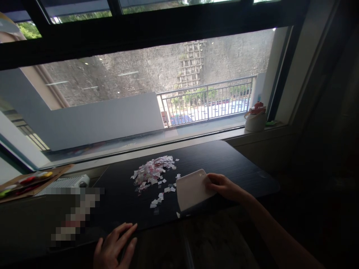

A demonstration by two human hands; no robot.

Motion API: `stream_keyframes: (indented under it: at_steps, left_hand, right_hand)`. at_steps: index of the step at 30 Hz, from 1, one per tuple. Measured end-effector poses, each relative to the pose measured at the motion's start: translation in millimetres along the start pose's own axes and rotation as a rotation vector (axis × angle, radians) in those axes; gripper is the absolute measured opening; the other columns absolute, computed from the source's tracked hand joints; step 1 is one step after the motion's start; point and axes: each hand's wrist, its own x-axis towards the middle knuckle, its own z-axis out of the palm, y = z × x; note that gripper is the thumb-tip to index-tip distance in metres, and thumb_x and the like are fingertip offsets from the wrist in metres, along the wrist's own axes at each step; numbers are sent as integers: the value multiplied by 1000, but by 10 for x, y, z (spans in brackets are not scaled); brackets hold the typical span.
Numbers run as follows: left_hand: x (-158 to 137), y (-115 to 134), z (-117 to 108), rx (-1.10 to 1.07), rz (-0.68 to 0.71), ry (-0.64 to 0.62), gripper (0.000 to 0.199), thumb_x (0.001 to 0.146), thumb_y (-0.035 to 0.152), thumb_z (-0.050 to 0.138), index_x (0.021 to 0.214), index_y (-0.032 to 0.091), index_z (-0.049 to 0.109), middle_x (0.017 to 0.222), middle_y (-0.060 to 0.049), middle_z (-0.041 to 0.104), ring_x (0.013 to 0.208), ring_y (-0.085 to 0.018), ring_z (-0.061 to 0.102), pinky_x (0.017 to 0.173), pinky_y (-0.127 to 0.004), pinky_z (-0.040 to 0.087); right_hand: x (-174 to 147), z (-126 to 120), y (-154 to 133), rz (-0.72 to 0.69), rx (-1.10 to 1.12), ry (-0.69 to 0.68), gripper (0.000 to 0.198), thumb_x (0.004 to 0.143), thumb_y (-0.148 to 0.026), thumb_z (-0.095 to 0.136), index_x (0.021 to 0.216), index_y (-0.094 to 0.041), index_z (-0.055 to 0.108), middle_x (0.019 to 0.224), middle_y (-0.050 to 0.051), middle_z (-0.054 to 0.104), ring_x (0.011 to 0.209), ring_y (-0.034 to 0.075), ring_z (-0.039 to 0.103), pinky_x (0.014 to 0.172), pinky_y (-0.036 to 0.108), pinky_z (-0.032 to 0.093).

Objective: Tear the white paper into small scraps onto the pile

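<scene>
A pale, flat rectangular board with rounded corners is gripped at its right edge by my right hand. It is tilted over the right side of the dark table, and its exact kind I cannot make out. Left of it, small square paper pieces lie in a loose heap, white with some pink. A few scattered scraps trail from the heap toward the table's front edge. My left hand is at that front edge, fingers apart, with nothing in it.
Behind the table runs a window sill, with a white jug-like bottle with a reddish top at its right end. To the left are a white ridged appliance with a knob and a brown board bearing colourful items. A blurred patch covers the table's left side.
</scene>
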Motion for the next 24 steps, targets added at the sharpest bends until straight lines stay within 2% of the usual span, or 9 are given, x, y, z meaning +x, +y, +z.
stream_keyframes:
  at_steps: [4,8,16,24]
  left_hand:
    - [-4,6,-18,-13,-5,-17,33,85,40,45,114,39,63,120,-2,64,112,-27,59,100,-63,33]
    - [-12,5,-30,-23,-8,-25,34,86,41,44,114,39,62,121,-2,64,113,-27,59,101,-62,32]
    - [-3,-22,-2,-28,-7,1,33,84,41,45,112,39,63,119,-1,65,111,-26,60,101,-61,32]
    - [-11,10,-14,-27,-25,-4,33,83,40,47,111,37,65,119,-1,65,112,-26,59,102,-58,31]
  right_hand:
    - [76,138,-28,-15,-27,3,19,77,-25,61,93,-15,65,86,2,66,81,18,60,71,29,47]
    - [113,195,-49,-8,-23,-37,11,76,-23,60,83,-16,63,77,0,63,73,15,56,66,26,45]
    - [19,67,-81,42,38,-101,18,72,-27,64,84,-14,63,76,0,61,72,15,54,64,25,42]
    - [-135,-27,-43,29,27,17,14,71,-27,65,78,-15,63,72,-1,59,69,14,53,62,25,41]
